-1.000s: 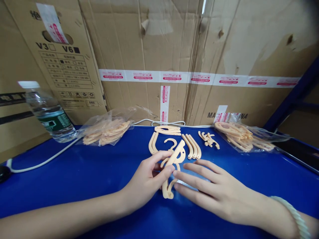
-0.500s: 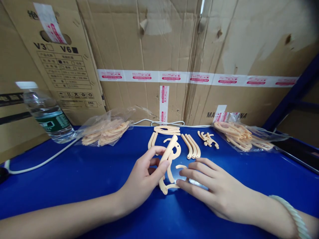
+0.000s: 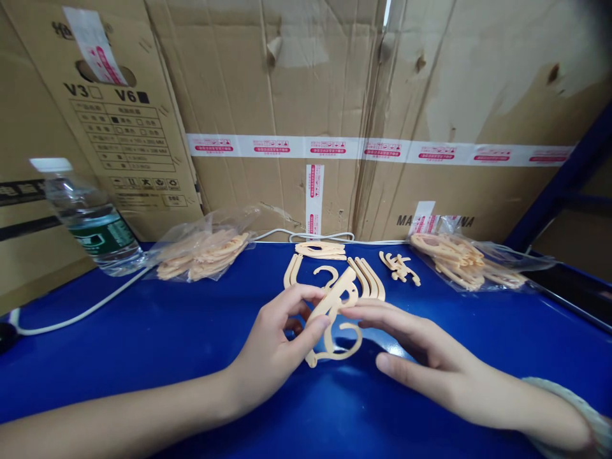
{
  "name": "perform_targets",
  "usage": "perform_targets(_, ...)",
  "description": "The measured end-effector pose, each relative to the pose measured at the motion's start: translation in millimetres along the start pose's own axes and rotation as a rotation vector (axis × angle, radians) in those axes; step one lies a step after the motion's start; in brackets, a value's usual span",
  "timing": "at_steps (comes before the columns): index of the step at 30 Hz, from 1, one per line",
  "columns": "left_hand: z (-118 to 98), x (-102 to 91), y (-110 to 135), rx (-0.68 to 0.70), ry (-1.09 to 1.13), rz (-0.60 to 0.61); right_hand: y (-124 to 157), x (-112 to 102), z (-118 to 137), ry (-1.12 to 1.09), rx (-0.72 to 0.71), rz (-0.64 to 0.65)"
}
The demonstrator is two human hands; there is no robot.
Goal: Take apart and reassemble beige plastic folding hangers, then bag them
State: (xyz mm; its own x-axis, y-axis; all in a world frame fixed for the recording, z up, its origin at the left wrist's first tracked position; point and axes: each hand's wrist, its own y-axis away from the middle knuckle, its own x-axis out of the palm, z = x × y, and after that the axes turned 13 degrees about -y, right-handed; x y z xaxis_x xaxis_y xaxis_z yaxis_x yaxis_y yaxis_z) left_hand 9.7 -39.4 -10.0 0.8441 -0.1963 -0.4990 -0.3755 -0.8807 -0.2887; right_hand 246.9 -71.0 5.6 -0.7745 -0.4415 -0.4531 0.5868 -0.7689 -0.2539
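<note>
My left hand [image 3: 282, 347] is closed on a cream plastic folding hanger [image 3: 337, 299], held tilted above the blue table. Its arms lie folded together, and a curved hook [image 3: 356, 344] sticks out at its lower right. My right hand [image 3: 421, 354] has its fingers stretched out, with the thumb well apart. Its fingertips come up against the hanger's right side; whether they touch it I cannot tell. Just beyond lie a loose hook [image 3: 327, 274], hanger arms [image 3: 292, 271] on the left and several more hanger arms [image 3: 375, 277] on the right.
A folded hanger stack [image 3: 320, 250] lies at the back, with a heap of small hooks [image 3: 401, 268] to its right. Bagged hangers [image 3: 205, 252] stand left and more bagged hangers [image 3: 459, 258] right. A water bottle [image 3: 100, 223], white cable [image 3: 81, 312] and cardboard wall [image 3: 282, 83] border the table.
My right hand has turned, its fingers now straighter and higher by the hanger and its thumb spread. The hanger has tilted slightly to the right in my left hand, and its lower hook shows more fully.
</note>
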Motion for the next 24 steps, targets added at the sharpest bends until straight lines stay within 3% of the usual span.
perform_targets(4,-0.1,-0.8,-0.8,0.030,-0.025,-0.033,-5.1,-1.4,-3.1,-0.216,0.039,-0.070)
perform_targets(9,0.7,-2.9,-1.3,0.051,-0.123,-0.092,-11.4,0.5,-5.8,-0.370,0.022,-0.268)
perform_targets(13,2.2,-3.4,-1.7,0.213,-0.320,-0.111,-13.6,4.1,-11.8,-0.412,0.086,-0.398)
perform_targets(15,3.5,-3.4,-1.4,0.301,-0.415,-0.079,-13.8,5.6,-14.3,-0.428,0.115,-0.369)
perform_targets(20,7.8,-3.2,0.7,0.441,-0.621,-0.042,-9.1,9.0,-8.4,-0.390,0.212,-0.136)
perform_targets(24,8.7,-3.4,1.6,0.717,-0.965,-0.045,-2.7,11.1,1.1,-0.379,0.354,0.076)
